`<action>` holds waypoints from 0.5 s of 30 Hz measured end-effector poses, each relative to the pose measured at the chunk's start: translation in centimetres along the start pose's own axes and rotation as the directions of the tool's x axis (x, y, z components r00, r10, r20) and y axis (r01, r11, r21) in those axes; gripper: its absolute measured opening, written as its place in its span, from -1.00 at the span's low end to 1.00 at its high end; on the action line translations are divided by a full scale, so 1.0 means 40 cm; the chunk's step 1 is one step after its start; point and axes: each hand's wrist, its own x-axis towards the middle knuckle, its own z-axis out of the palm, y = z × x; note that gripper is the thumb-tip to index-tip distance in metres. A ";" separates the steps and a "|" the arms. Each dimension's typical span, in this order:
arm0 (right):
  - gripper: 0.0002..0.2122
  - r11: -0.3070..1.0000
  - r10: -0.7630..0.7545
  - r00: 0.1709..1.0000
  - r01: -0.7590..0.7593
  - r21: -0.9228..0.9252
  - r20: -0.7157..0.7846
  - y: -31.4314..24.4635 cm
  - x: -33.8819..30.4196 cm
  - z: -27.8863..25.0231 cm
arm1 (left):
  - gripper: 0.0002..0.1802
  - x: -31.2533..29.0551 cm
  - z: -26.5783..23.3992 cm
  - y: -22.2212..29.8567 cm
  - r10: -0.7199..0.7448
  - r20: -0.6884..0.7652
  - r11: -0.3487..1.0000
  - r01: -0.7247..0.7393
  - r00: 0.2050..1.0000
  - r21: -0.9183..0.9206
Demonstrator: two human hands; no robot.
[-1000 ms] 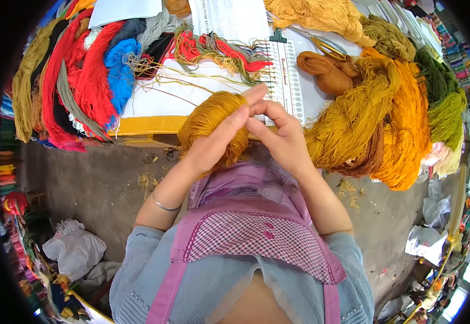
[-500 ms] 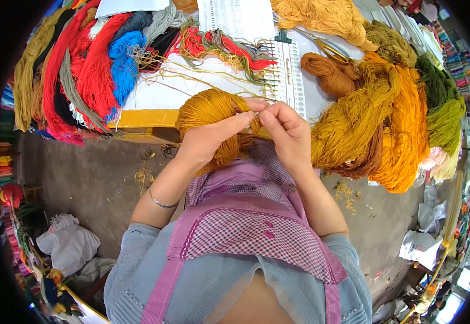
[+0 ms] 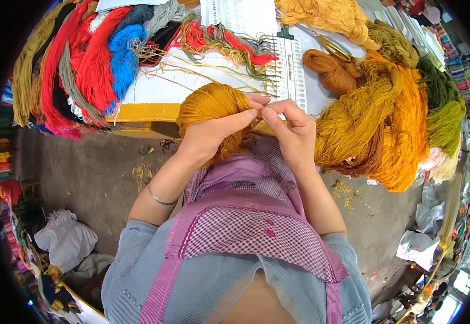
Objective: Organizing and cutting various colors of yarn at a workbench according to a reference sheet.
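The floor (image 3: 100, 178) spreads grey below, with loose threads scattered over it. The tabletop (image 3: 148, 112), yellow along its near edge, crosses the upper part of the view. The person wears a checked pink apron (image 3: 235, 232). A white bag (image 3: 67, 240) lies on the floor at left.

On the tabletop, red hanks (image 3: 91, 70) hang over the near edge at left, a blue hank (image 3: 121, 56) beside them; an orange hank (image 3: 402, 135) and a mustard hank (image 3: 351, 127) hang over it at right. The gold skein (image 3: 208, 105) is held up at the near edge, above the apron.

A printed paper (image 3: 240, 13) lies at the back, near a white card (image 3: 289, 67) with a row of holes. The left hand (image 3: 208, 137) is partly closed around the gold skein, thumb stretched along it. The right hand (image 3: 297, 132) is bent, thumb and forefinger close together at the left fingertips; whether they grip a strand, I cannot tell. Scissors (image 3: 321, 40) lie beyond a brown skein (image 3: 335, 73). A dark clip (image 3: 285, 33) sits atop the card. A bracelet (image 3: 162, 200) circles the left forearm.
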 end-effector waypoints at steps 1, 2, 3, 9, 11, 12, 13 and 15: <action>-0.89 1.000 0.001 1.000 -0.001 -0.001 -0.001 0.004 0.000 0.004 | -0.73 0.000 0.001 0.001 0.003 -0.009 1.000 -0.003 1.000 0.015; -0.91 0.993 0.023 0.999 -0.019 0.119 -0.032 0.009 0.002 0.012 | -0.72 0.000 0.001 0.001 0.005 -0.017 1.000 -0.005 1.000 0.030; -0.92 0.971 0.048 0.997 -0.032 0.238 -0.060 0.013 0.002 0.016 | -0.72 0.001 0.001 0.000 0.004 -0.016 1.000 -0.004 1.000 0.029; -0.91 0.967 0.047 0.997 -0.029 0.254 -0.062 0.021 -0.004 0.005 | -0.81 0.001 0.011 0.003 -0.049 -0.013 0.999 0.049 0.999 0.016; -0.90 0.872 0.110 0.991 -0.062 0.486 -0.071 -0.009 0.004 -0.004 | -0.80 -0.003 -0.005 0.006 0.014 0.013 1.000 -0.014 1.000 0.000; -0.89 0.717 0.177 0.982 -0.083 0.692 -0.066 -0.023 0.008 -0.018 | -0.80 -0.005 -0.029 0.012 0.018 0.014 1.000 -0.018 1.000 -0.006; -0.91 0.669 0.056 0.998 -0.016 0.743 -0.030 -0.027 0.012 -0.079 | -0.74 0.000 -0.065 0.024 0.001 -0.045 0.962 -0.013 0.999 -0.273; -0.91 0.344 0.131 0.989 0.022 0.939 -0.071 -0.084 -0.009 -0.232 | -0.55 0.002 -0.167 0.056 0.051 -0.073 0.734 -0.087 0.996 -0.673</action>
